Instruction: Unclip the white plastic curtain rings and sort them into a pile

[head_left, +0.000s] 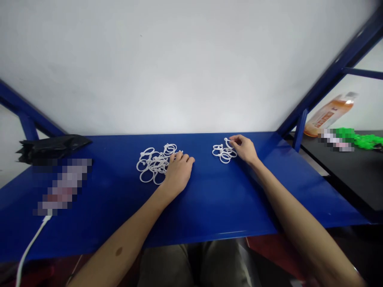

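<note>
A tangled pile of white plastic rings [149,164] lies on the blue table, left of centre. My left hand [178,171] rests at the pile's right edge with its fingers bent down onto it. A bit of white shows by its fingertips, and the rest of what they pinch is hidden. To the right lies a smaller group of the same white rings [225,158]. Over this group's right side, my right hand [243,148] pinches one white ring [228,142] between thumb and finger. That ring has a small eyelet, like a curtain ring's.
On the blue table [209,207], a black plastic bag [56,145] and a blurred-out object [64,187] with a white cable [30,243] lie at the left. Blue frame bars [302,123] rise at both sides. A black surface at right holds an orange bottle [329,115] and green items [366,140].
</note>
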### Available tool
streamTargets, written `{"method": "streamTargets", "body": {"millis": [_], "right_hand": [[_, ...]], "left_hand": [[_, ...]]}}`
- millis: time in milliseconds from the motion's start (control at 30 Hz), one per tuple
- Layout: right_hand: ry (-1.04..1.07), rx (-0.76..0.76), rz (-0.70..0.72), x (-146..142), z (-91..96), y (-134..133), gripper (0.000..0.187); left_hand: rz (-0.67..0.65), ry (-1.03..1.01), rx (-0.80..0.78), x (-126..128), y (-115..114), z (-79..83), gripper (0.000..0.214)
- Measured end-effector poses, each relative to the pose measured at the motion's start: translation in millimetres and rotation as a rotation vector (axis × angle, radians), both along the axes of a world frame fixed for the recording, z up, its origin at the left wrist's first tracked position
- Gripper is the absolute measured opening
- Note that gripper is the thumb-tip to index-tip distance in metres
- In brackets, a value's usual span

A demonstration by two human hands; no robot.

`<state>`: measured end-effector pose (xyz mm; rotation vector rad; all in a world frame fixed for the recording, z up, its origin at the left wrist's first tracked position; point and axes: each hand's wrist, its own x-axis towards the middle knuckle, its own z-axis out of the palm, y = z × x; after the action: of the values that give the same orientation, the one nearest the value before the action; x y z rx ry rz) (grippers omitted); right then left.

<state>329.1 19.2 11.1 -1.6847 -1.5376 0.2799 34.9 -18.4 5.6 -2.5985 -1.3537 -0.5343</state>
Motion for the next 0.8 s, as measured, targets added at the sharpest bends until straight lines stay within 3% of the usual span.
{"method": "streamTargets", "body": {"millis": [167, 367, 467, 600, 700, 800], "right_hand": [[0.027, -0.275, 0.099, 14.9, -1.6, 34.8, 0.017], [-0.016, -0.379, 0.27, 16.4, 3.4, 42.4, 0.016], [-0.028, -0.397, 0.291, 15.6, 6.9, 38.0, 0.017], [-0.088, -0.304, 0.168, 13.4, 11.4, 26.8, 0.019], [-0.191, -0.14, 0.081, 3.0, 17.2, 6.3, 0.02], [-0.201, 0.063, 0.162, -23.5, 21.9, -24.5, 0.022]], "left_hand": [[-0.063, -0.041, -0.031, 5.3, -1.6, 0.1, 0.023], [-0.012, -0.14, -0.038, 9.7, -5.4, 3.4, 0.017], [0.008, -0.206, -0.059, 10.9, -6.6, 7.0, 0.016], [0.005, -0.376, -0.153, 12.9, -7.8, 13.4, 0.019], [0.013, -0.565, -0.25, 14.1, -8.2, 17.9, 0.02], [0.019, -0.765, -0.33, 13.6, -8.0, 21.8, 0.018]]}}
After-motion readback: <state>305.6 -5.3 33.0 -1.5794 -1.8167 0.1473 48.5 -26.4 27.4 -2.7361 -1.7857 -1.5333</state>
